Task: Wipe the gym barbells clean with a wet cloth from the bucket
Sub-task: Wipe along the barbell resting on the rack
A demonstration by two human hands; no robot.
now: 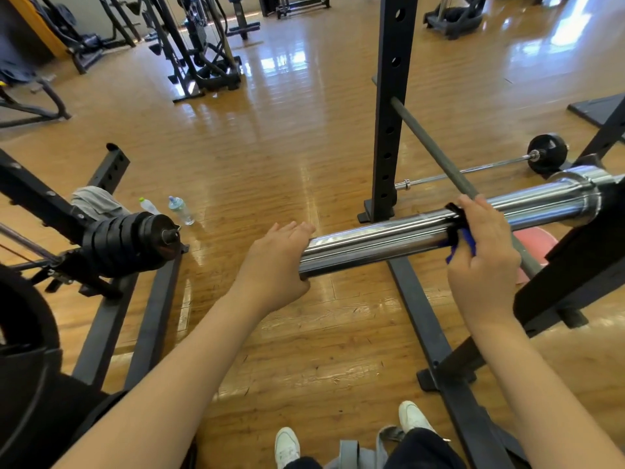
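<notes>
Our right hand has its grip closed around a cloth, dark with a blue edge, wrapping it over the chrome sleeve of the barbell about midway along. Our left hand is cupped over the sleeve's free end, fingers curled over the top to steady it, so that grip is closed on the bar itself. The sleeve runs right to its collar, where the bar sits in the rack.

We judge the wiping to be under way on this sleeve. It shines along its whole length, so we cannot tell which part has been done. The thin shaft angling away behind the upright looks dull and probably awaits wiping. A second barbell lies on the floor beyond, and a loaded bar end sits at left. No bucket is in view, though something pink lies low behind the sleeve.
</notes>
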